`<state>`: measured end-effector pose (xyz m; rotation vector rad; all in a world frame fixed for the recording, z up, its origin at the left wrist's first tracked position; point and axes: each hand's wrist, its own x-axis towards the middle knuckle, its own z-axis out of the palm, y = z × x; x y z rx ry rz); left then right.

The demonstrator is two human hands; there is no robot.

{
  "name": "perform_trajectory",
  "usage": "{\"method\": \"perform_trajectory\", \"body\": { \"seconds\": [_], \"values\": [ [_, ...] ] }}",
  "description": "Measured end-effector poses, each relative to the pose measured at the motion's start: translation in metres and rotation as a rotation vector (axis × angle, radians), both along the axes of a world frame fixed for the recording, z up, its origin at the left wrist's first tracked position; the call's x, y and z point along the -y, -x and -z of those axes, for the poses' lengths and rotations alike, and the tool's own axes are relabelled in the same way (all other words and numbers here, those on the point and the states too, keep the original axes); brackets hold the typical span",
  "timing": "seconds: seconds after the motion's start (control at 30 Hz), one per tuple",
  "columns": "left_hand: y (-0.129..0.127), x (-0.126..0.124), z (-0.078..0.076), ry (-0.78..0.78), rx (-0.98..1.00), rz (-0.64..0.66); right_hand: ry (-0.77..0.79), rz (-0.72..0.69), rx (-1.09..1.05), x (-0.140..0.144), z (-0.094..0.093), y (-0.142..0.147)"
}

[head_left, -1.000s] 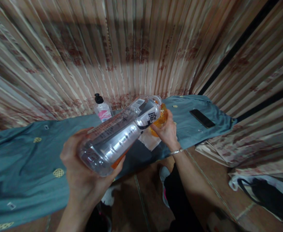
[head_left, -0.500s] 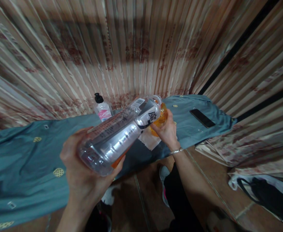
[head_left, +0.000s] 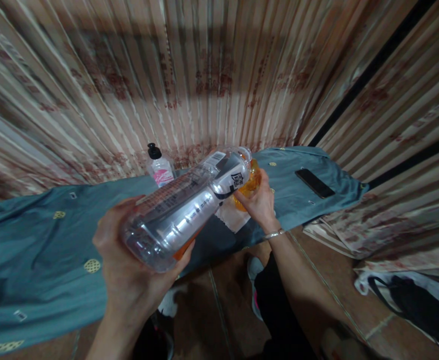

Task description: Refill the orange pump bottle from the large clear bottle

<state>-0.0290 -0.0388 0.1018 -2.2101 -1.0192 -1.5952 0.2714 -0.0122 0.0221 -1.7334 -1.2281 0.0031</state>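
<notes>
Two hands keep almost exactly the pose of half a second ago; the only change is a faint drift of the whole view, so that the pump bottle (head_left: 158, 167) and the phone (head_left: 314, 183) sit a touch differently in the picture, while the grips are unchanged. The left hand (head_left: 129, 265) cups the base of a large clear plastic bottle (head_left: 184, 207), fingers curled closed round its underside and thumb over the near edge; the bottle is tipped steeply, its neck pointing away and down toward the right hand. A little orange liquid lies along its lower side near the base. The right hand (head_left: 259, 204) grips a small orange-filled glass container (head_left: 248, 184) from the side, fingers wrapped closed about it, a bracelet at the wrist; the bottle's mouth is at the container's top, though whether they touch I cannot tell; the container stands over a pale cloth (head_left: 230, 216) on the teal tablecloth (head_left: 35, 250); striped curtains (head_left: 212, 75) hang behind; a dark bag (head_left: 418, 305) lies on the floor at right.
</notes>
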Motion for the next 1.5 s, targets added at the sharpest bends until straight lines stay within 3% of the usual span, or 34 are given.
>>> {"method": "perform_trajectory", "body": {
  "seconds": [0.67,0.83,1.0,1.5],
  "values": [
    [-0.0022,-0.0048,0.0031,-0.054,0.049,0.000,0.027,0.013,0.001,0.0004,-0.0005,-0.0004],
    [-0.0054,0.0008,-0.0006,0.042,0.054,-0.014,0.012,0.011,0.006,0.0004,0.0008,-0.0007],
    [-0.0063,0.0007,-0.0017,-0.018,0.046,0.009,0.013,0.013,-0.002,-0.0002,0.0006,-0.0012],
    [-0.0090,0.0013,-0.0005,0.046,0.086,-0.016,0.017,0.002,-0.005,0.0007,-0.0012,-0.0002]
  ]
}}
